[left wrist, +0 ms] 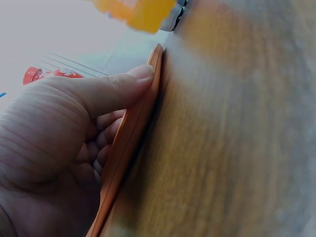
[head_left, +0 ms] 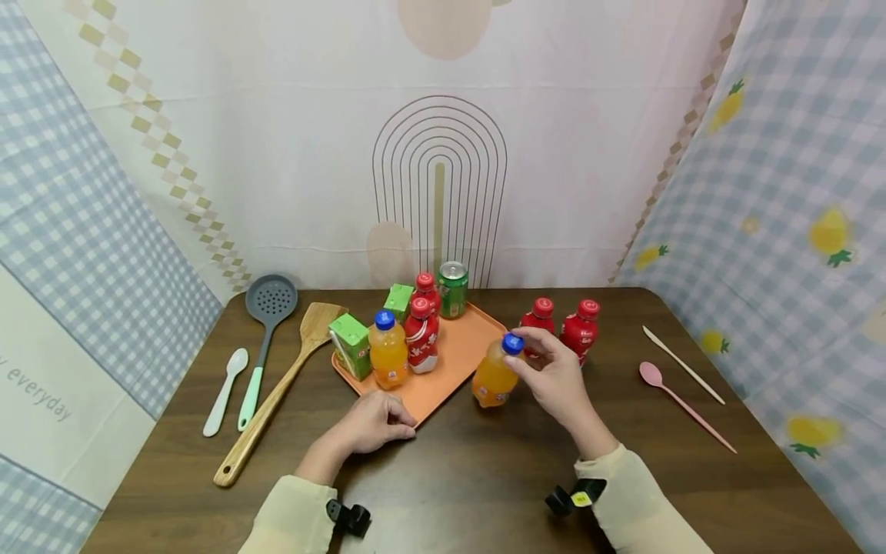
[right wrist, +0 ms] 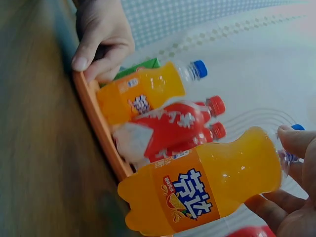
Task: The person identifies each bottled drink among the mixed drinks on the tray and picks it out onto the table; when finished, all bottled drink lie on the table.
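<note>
My right hand (head_left: 557,381) holds an orange soda bottle (head_left: 494,377) by its neck, just under the blue cap, tilted at the tray's right edge. In the right wrist view the bottle (right wrist: 197,182) shows its label. My left hand (head_left: 377,422) grips the near rim of an orange tray (head_left: 467,338), its thumb along the outer side in the left wrist view. On the tray stand another orange soda bottle (head_left: 389,354), red bottles (head_left: 421,338), green drink cartons (head_left: 351,346) and a green can (head_left: 453,291).
Two more red bottles (head_left: 580,329) stand behind my right hand. To the left lie a white spoon (head_left: 224,394), a grey slotted skimmer (head_left: 271,300) and a wooden turner (head_left: 270,400). A pink spoon (head_left: 685,405) and a thin pale stick (head_left: 681,363) lie at the right.
</note>
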### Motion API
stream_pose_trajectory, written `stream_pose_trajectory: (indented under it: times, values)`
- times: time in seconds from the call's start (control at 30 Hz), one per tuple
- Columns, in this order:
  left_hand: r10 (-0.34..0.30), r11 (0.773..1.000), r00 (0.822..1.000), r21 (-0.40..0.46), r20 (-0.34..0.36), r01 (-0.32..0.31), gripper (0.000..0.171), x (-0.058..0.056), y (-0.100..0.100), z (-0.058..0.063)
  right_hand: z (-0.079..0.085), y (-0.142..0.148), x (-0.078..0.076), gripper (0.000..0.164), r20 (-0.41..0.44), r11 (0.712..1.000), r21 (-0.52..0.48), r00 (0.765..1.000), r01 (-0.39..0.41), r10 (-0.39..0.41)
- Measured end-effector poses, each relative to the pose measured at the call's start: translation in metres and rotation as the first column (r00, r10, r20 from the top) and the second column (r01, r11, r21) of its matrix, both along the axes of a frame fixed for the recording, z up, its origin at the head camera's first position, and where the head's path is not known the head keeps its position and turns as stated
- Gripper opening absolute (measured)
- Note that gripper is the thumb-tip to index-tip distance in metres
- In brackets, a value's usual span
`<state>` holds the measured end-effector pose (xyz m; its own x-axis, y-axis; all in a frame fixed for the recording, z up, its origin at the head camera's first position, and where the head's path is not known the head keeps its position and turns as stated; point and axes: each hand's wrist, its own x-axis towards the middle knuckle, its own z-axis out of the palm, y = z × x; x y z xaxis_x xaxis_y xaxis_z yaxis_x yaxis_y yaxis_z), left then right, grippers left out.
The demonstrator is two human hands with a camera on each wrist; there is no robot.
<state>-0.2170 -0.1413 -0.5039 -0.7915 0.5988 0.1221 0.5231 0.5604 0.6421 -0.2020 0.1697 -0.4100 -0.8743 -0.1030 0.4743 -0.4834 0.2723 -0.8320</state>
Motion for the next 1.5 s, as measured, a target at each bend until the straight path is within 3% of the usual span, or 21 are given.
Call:
stream_pose_trajectory:
  times: [0.33,0.5,0.73,0.93,1.5]
  values:
    - [0.003,1.000,1.000,-0.013,0.009,-0.003,0.007,0.001,0.000,-0.001,-0.002,0.050,0.015,0.035,-0.040,0.979,0.114,0.985,0.169,-0.165]
    - [0.004,1.000,1.000,0.002,0.014,-0.004,0.008,0.001,0.000,-0.001,-0.012,0.078,0.008,0.038,-0.032,0.973,0.119,0.981,0.196,-0.193]
    - [0.005,1.000,1.000,0.011,0.009,-0.005,0.007,0.000,0.000,0.001,-0.025,0.111,-0.005,0.038,-0.068,0.928,0.213,0.952,0.307,-0.299]
    - [0.001,1.000,1.000,0.011,0.017,-0.001,0.007,0.001,0.000,0.000,-0.029,0.124,-0.006,0.035,-0.087,0.918,0.211,0.942,0.336,-0.325]
    - [-0.004,1.000,1.000,0.002,0.015,0.004,0.006,0.000,0.000,-0.001,-0.030,0.136,-0.009,0.038,-0.042,0.915,0.166,0.930,0.368,-0.366]
